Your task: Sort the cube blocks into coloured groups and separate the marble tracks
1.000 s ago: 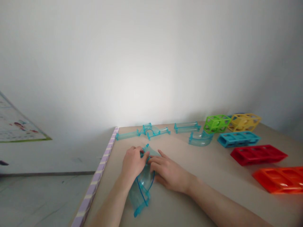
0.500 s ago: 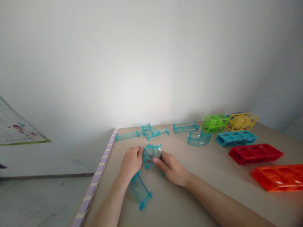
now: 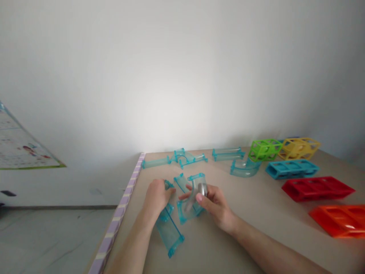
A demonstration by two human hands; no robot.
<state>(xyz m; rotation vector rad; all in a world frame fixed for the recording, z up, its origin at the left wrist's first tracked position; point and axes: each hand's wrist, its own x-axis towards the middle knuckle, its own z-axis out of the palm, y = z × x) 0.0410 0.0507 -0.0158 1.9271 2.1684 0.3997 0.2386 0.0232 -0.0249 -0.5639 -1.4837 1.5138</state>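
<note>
My right hand point(image 3: 216, 203) grips a curved clear-blue track piece point(image 3: 191, 198), lifted and tilted above the table, its fingers pinched round the upper bend. My left hand point(image 3: 156, 197) is closed over the top end of a straight clear-blue track piece point(image 3: 170, 232) that lies flat on the table and runs toward me. Another clear-blue piece point(image 3: 181, 181) lies between the two hands, partly hidden by the curved one.
More clear-blue track pieces point(image 3: 182, 158) lie along the table's far edge, with a U-bend point(image 3: 244, 168) to the right. Green point(image 3: 264, 149) and yellow point(image 3: 299, 147) cage blocks and blue point(image 3: 291, 168), red point(image 3: 318, 187) and orange point(image 3: 339, 220) flat blocks fill the right side. A purple-striped edge point(image 3: 119, 213) bounds the table's left.
My right hand has pulled the curved piece off the straight one and lifted it to the right. The left hand has stayed on the straight piece, which has come into full view.
</note>
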